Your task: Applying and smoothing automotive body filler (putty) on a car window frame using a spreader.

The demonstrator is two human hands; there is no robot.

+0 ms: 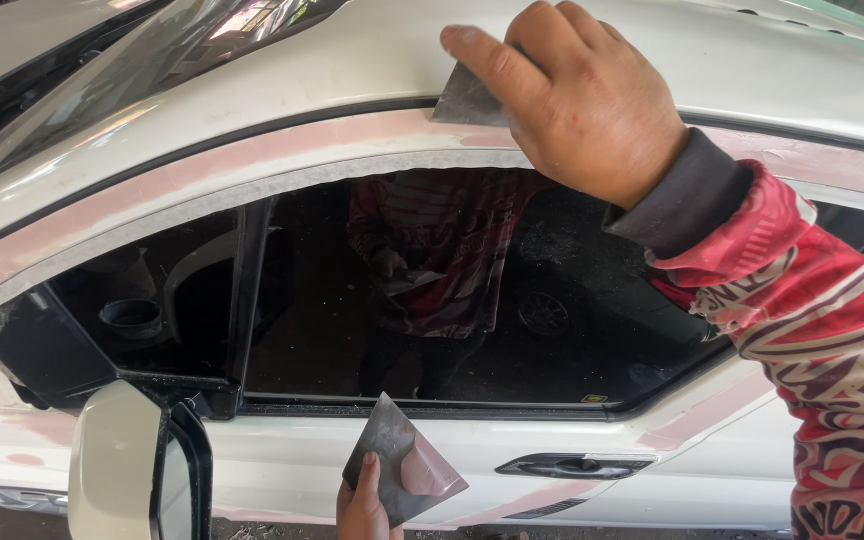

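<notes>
Right hand up at the roof edge of a white car, fingers closed on a small grey scraper blade. Blade edge pressed flat on the pink filler strip that runs along the curve above the door window. Only the left corner of the blade shows, the rest is hidden under the fingers. Index finger stretched out over the top of the blade, pointing left. Sleeve red and white patterned with a dark grey cuff at the wrist.

Left hand low at the bottom edge, mostly cut off by the frame. Thumb and fingers pinched on the lower corner of a flat metal plate, roughly diamond-shaped as held, tilted. A blob of pink filler sits on the plate's right half. Plate is held in front of the door panel, just left of the black door handle; cannot tell if it touches the door.

Window glass dark, shows a reflection of a person in a red patterned top. Masking tape edge follows the window frame just under the pink strip. More pink patches on the door pillar at right and low on the door. White side mirror at lower left, close to the camera. Windscreen at upper left.
</notes>
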